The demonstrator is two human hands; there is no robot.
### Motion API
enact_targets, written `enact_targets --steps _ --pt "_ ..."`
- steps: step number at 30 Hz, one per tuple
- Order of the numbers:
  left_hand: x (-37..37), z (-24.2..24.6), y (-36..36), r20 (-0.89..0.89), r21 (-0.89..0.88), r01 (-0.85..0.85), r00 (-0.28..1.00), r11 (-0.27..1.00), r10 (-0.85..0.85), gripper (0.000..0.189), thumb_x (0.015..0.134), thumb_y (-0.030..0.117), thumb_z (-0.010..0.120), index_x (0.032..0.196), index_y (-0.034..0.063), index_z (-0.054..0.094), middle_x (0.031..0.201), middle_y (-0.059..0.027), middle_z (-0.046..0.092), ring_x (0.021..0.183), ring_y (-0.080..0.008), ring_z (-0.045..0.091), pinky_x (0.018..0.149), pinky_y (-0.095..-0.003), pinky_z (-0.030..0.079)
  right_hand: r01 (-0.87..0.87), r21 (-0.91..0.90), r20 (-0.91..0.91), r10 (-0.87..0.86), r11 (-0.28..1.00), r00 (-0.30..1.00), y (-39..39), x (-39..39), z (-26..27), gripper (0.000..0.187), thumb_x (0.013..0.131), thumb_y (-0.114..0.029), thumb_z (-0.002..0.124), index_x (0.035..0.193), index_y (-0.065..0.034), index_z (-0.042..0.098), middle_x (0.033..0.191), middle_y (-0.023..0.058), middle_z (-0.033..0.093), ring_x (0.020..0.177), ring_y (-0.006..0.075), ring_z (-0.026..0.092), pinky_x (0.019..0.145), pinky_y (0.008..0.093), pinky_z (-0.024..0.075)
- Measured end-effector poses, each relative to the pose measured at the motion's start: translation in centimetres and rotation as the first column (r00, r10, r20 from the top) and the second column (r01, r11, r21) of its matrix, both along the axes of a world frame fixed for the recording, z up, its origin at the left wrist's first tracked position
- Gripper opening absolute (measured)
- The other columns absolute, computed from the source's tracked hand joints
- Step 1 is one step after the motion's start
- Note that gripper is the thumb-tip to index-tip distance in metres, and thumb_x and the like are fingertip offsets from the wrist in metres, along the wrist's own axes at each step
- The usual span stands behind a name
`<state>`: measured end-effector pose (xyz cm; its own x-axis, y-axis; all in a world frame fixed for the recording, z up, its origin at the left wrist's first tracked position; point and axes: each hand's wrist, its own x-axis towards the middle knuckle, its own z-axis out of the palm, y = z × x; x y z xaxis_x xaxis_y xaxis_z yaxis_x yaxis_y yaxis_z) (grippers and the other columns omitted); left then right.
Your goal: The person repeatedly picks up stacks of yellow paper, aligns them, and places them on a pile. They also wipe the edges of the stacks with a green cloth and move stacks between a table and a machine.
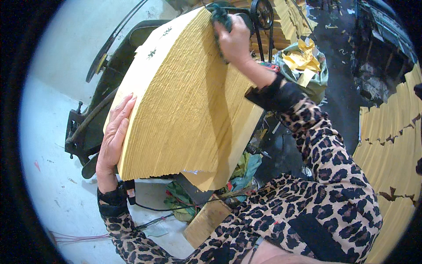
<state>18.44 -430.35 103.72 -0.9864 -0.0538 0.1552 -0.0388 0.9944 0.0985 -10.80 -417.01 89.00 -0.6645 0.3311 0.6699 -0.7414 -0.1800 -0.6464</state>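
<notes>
A thick stack of yellow paper sheets (171, 115), fanned in steps, lies before me on a dark machine. Its left side shows a pale face with dark printed marks. My left hand (117, 135) lies against the lower left edge of the stack, fingers extended and together. At the far top corner of the stack, my right hand (234, 38) grips a dark green cloth-like bundle (221, 19). That bundle touches the stack's upper right edge, and part of it is hidden behind my fingers.
Dark metal machine parts (79, 132) stand at the left, with a spoked wheel (262, 13) and belt at the top. A sack of yellow scraps (301, 66) sits right of the stack. More layered yellow paper (389, 142) lies far right, and a wooden block (207, 221) below.
</notes>
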Motion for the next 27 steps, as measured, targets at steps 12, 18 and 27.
enact_targets --steps 12,18,27 --pt "-0.1 0.1 0.3 0.003 -0.052 -0.004 1.000 0.999 0.004 0.046 0.096 0.024 0.035 0.135 0.0048 0.046 0.145 -0.0128 0.038 0.135 -0.0278 0.032 0.112 -0.0366 0.020 0.049 -0.077 -0.194 -0.064 0.996 0.979 0.1 -1.3 1.8 0.017 0.084 -0.013 0.064 0.096 -0.0006 0.062 0.091 0.0154 0.061 0.080 0.0323 0.059 0.072 0.0366 0.0465" --pt "0.3 -0.1 -0.1 -0.017 -0.005 0.011 1.000 1.000 -0.011 0.046 0.095 0.025 0.037 0.135 0.0057 0.047 0.145 -0.0132 0.038 0.134 -0.0265 0.032 0.112 -0.0378 0.020 -0.129 0.076 -0.375 0.148 0.989 0.915 -1.6 7.4 -1.2 0.028 0.078 -0.004 0.067 0.105 -0.0022 0.057 0.090 0.0147 0.057 0.088 0.0330 0.058 0.074 0.0382 0.0468" --pt "0.3 -0.4 -0.3 -0.029 -0.048 0.018 0.999 0.999 -0.020 0.045 0.096 0.026 0.036 0.135 0.0066 0.047 0.144 -0.0124 0.040 0.133 -0.0274 0.033 0.112 -0.0380 0.021 -0.057 -0.061 -0.119 0.050 0.997 0.992 0.0 1.0 3.4 0.019 0.086 -0.016 0.061 0.094 0.0015 0.058 0.092 0.0171 0.060 0.090 0.0304 0.057 0.077 0.0407 0.0444"
